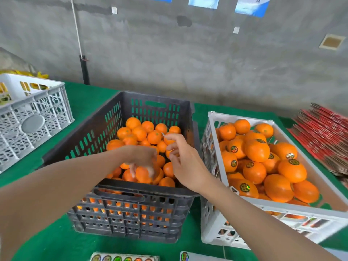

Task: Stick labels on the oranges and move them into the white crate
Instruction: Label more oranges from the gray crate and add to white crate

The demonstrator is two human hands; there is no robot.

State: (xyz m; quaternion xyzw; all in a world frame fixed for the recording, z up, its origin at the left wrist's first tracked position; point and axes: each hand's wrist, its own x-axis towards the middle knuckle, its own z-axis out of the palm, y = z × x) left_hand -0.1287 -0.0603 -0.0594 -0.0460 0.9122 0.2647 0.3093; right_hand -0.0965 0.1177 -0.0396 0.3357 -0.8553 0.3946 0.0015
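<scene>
Dark crate: a dark grey slatted plastic crate [131,213] stands mid-tabletop with its long axis running near to far. It holds a heap of round unlabelled oranges [139,132].
Left hand: the left hand [141,159] reaches in from the near left, knuckles up. Its fingers curl down round the gripped orange [142,175] at the near end of the heap.
Gripped orange: it is blurred and largely covered by the fingers. Which way its stem end points, or where any long axis lies, cannot be told.
Right hand: the right hand [180,161] hovers over the right side of the dark crate. Thumb and forefinger are pinched narrow on a small thin slip [163,134], which points up and to the far left. The slip is too small to tell whether it is a label. The other fingers are loosely bent.
White crate: a white slatted plastic crate [282,207] sits just right of the dark crate. Its long axis runs near to far, skewed toward the near right.
Labelled oranges: the labelled oranges [256,149] fill the white crate. They are slightly oval, with long axes lying in mixed directions. Their round green-and-gold stickers mostly face up or toward the near left.
Label sheets: pale label sheets [124,258] lie flat at the near edge.
Tabletop: a green cloth-covered tabletop [56,242] carries everything.
Far left: a second pale slatted crate [33,113] stands well apart.
Far right: a stack of flat red card pieces [323,136] lies there.
</scene>
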